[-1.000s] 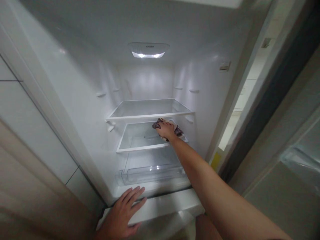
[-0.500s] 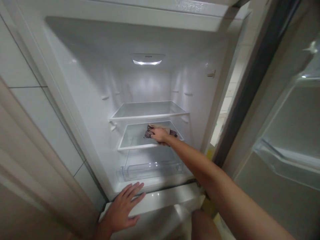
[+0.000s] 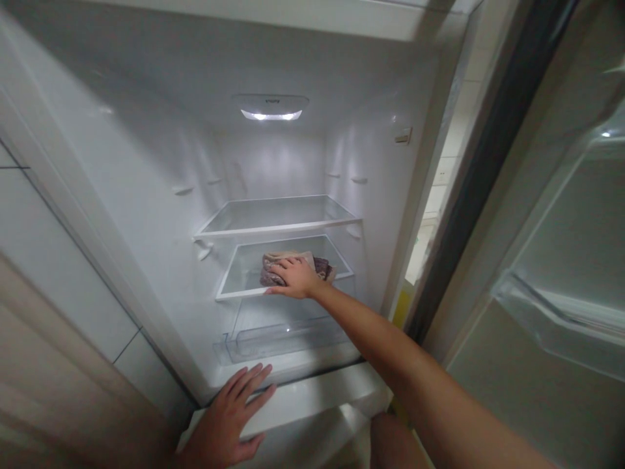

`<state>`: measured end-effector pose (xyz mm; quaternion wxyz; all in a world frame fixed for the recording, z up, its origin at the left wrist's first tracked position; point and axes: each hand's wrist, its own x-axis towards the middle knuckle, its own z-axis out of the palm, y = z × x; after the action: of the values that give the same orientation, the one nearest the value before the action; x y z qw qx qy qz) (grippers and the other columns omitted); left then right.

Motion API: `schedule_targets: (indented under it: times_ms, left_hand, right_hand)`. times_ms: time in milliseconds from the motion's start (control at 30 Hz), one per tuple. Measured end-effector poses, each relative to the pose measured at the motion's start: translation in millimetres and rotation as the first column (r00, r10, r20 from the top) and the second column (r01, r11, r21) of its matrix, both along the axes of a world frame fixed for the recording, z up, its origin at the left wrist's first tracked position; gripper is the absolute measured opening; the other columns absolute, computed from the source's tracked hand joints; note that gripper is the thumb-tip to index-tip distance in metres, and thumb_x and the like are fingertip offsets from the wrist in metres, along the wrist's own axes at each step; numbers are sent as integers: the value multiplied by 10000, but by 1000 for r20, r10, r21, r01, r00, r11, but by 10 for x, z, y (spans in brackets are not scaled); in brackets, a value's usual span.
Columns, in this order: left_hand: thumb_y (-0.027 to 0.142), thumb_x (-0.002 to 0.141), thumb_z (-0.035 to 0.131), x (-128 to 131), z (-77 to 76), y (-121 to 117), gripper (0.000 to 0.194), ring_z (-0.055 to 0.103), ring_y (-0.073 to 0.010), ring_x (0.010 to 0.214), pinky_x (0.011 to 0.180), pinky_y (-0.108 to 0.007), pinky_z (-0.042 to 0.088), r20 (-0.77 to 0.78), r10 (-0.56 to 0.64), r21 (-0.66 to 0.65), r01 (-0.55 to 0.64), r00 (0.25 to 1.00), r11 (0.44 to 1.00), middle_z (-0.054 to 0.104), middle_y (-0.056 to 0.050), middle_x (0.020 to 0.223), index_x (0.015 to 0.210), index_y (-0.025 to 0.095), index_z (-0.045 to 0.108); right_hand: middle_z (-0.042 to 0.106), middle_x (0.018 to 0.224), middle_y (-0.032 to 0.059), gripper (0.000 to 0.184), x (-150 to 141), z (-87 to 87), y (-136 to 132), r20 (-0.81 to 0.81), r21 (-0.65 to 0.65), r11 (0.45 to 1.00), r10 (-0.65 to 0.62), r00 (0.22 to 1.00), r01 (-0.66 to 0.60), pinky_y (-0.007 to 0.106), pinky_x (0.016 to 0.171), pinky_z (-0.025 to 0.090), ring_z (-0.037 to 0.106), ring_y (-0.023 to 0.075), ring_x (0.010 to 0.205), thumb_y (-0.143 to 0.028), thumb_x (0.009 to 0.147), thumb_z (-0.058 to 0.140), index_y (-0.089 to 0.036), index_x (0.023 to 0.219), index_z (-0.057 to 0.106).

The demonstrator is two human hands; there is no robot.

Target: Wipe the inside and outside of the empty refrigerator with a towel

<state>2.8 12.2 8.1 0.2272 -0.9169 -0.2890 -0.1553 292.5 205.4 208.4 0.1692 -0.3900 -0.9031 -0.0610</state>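
In the head view I count two shelves, an upper shelf and a lower shelf, and one cloth on the lower. My right hand lies over it, fingers stretched flat; since half a second ago, both have slid left, nearer the front rim. Bare surface remains left of the cloth. My left hand is spread wide by the white ledge.

A lit lamp overhead — tiled wall at left, clear door bin at right.
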Motion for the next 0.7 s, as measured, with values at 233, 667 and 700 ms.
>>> schedule_targets:
  times_ms: [233,667,700]
  left_hand:
    - [407,766,785,10,3,-1,978,442,-309,1608,1329,-459,290,2,2,-12,-2,1000,1000,328,-28,1868,1696,341,489]
    - [635,800,906,-54,-226,32,1043,478,-339,1600,1278,-516,430,-9,35,-258,-36,999,965,242,-1,1894,1707,405,445]
    - [634,794,915,-50,-236,35,1038,469,-340,1608,1276,-519,435,-8,36,-260,-37,999,965,235,-1,1895,1697,403,459]
  right_hand:
    - [580,1687,99,641,-5,48,386,-63,-136,976,-182,981,172,524,1323,361,537,354,1549,-731,1129,468,-316,1570,678]
    - [510,1716,198,621,-440,216,1239,40,-200,919,-340,940,341,690,1295,307,435,431,1591,-609,1186,386,-251,1646,602]
    - [511,1722,178,609,-539,220,1276,49,-200,927,-315,948,318,676,1297,316,449,420,1586,-604,1186,391,-270,1651,597]
